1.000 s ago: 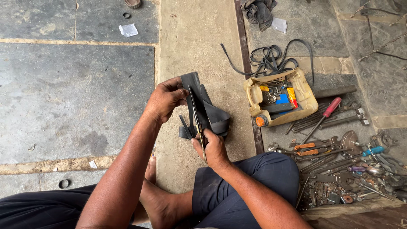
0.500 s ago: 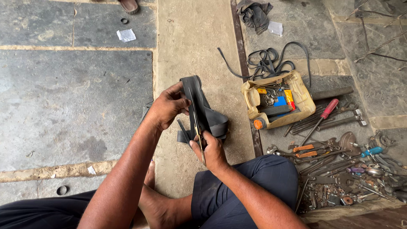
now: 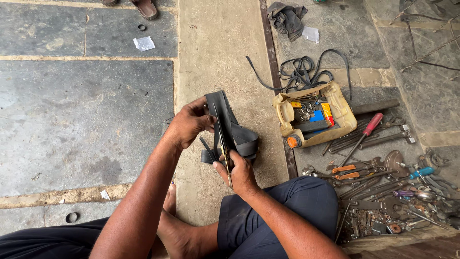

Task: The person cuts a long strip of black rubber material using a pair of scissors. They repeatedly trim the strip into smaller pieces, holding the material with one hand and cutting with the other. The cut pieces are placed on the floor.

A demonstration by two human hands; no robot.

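While my left hand pinches the rubber strip taut, my right hand grips scissors, cutting straight.

To your left the stone floor lies open, with only a paper scrap far off. On your right, the cut yellow container and the spread tools crowd any reach; your raised knee blocks below.

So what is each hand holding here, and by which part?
The left hand pinches the upper end of a folded black rubber strip. The right hand holds scissors by their handles, blades pointing up along the strip.
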